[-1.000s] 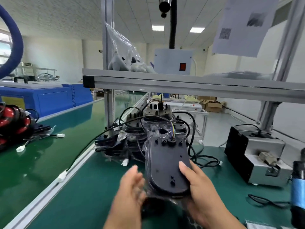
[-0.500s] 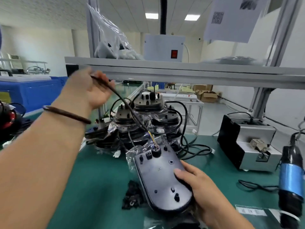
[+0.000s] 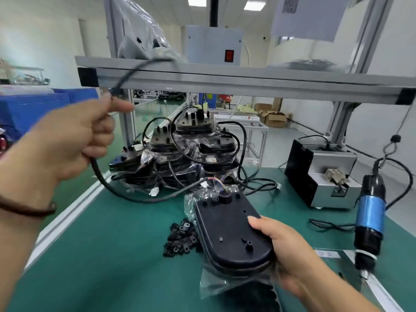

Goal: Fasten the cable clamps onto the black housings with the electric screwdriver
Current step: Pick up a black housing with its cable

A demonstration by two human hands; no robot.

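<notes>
The right hand grips the black housing at its near end to steady it on the desk, while the left hand curls round its cable, held up and left of the housing, probably to clear the mounting face, with cable clamps heaped just left and the electric screwdriver hanging right.

I hold the black oval housing by its near end in my right hand, flat side up in a clear bag, low over the green bench. Its black cable loops from the far end up into my left hand. The clamps, small and black, lie piled just left of it. More bagged housings are stacked at the far edge. The screwdriver, black with a blue band, hangs upright at the right edge.
</notes>
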